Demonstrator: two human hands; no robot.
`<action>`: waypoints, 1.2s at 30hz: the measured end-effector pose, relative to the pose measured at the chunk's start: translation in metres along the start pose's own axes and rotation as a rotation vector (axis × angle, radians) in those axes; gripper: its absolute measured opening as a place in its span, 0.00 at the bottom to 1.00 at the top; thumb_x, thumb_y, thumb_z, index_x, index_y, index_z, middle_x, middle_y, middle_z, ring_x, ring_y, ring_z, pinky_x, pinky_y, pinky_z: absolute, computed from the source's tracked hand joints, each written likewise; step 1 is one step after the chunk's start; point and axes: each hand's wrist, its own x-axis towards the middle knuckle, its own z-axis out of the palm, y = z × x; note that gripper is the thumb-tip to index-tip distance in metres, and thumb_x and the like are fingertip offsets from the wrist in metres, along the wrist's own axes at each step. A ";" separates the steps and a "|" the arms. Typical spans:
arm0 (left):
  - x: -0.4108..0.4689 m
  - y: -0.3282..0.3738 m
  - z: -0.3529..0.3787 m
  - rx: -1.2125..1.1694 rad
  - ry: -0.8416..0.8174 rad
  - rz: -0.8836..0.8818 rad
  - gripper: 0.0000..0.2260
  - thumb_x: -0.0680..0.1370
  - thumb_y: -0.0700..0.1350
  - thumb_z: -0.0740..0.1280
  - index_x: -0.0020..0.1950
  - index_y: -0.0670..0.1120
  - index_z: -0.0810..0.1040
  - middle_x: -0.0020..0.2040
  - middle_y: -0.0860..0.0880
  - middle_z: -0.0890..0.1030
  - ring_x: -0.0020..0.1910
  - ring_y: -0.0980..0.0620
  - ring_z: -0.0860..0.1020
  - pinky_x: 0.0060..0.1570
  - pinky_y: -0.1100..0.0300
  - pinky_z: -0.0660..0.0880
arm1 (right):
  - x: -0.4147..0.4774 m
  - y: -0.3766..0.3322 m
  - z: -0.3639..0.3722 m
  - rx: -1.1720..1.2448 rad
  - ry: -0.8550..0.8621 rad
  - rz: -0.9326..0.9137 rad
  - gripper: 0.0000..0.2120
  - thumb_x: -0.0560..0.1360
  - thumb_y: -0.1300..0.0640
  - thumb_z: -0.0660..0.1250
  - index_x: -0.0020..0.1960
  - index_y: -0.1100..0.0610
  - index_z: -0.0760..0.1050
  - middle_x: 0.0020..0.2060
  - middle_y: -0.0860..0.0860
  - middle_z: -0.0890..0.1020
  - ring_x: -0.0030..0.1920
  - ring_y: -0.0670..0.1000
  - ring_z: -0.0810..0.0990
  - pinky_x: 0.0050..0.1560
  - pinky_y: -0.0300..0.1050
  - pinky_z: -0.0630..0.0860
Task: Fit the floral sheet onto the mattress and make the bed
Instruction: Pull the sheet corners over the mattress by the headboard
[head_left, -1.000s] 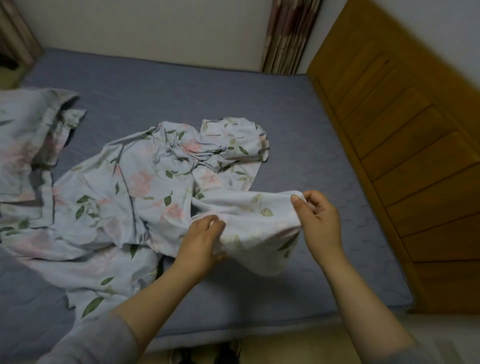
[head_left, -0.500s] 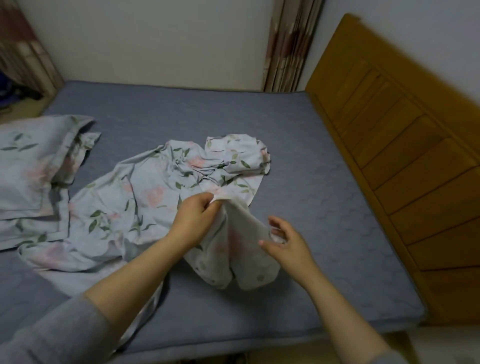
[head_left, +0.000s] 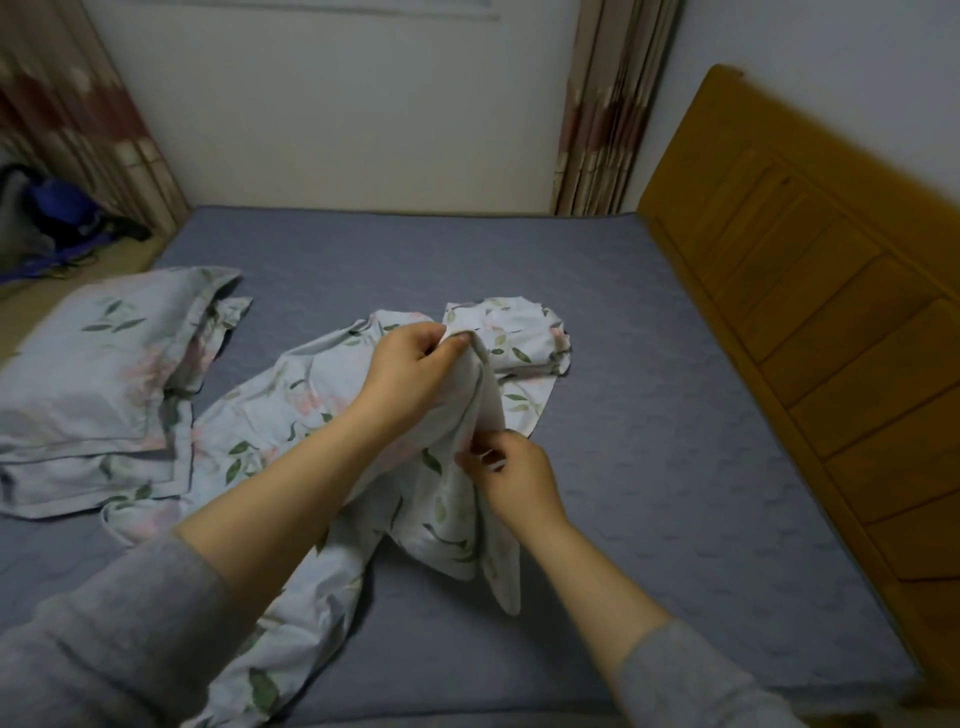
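Two patterned curtains (head_left: 608, 114) flank a pale wall (head_left: 337, 104) behind a bed, its grey-blue mattress (head_left: 649, 415) running along a wooden headboard (head_left: 810, 322) at the right edge. A blue bag (head_left: 57, 213) sits on the floor beyond the far left corner, its contents hidden. A floral pillow (head_left: 104, 374) rests at the left edge. The floral sheet (head_left: 291, 405), pale with pink blooms and green leaves, lies crumpled mid-mattress and trails to the near edge. The left hand (head_left: 410, 374) pinches a raised fold; the right hand (head_left: 514, 478), just below, pinches the hanging cloth.
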 end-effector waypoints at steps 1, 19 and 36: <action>-0.001 0.000 -0.003 -0.003 0.005 0.008 0.18 0.79 0.47 0.63 0.34 0.35 0.71 0.29 0.47 0.65 0.29 0.54 0.63 0.31 0.58 0.60 | 0.003 -0.002 0.000 -0.005 0.016 -0.016 0.08 0.73 0.48 0.68 0.45 0.52 0.81 0.42 0.50 0.83 0.42 0.50 0.80 0.44 0.52 0.79; -0.100 -0.095 -0.012 0.324 -0.281 0.158 0.39 0.65 0.67 0.71 0.71 0.51 0.65 0.68 0.54 0.66 0.67 0.54 0.66 0.68 0.57 0.65 | 0.020 -0.090 -0.072 0.765 0.078 0.073 0.11 0.78 0.62 0.62 0.38 0.59 0.77 0.31 0.53 0.78 0.30 0.45 0.76 0.34 0.36 0.75; -0.064 -0.059 -0.006 0.126 -0.182 0.004 0.18 0.72 0.57 0.65 0.36 0.43 0.80 0.32 0.45 0.80 0.33 0.48 0.77 0.35 0.54 0.73 | 0.009 -0.072 -0.084 0.582 0.074 0.133 0.13 0.78 0.59 0.64 0.62 0.58 0.74 0.55 0.54 0.81 0.55 0.51 0.81 0.55 0.44 0.78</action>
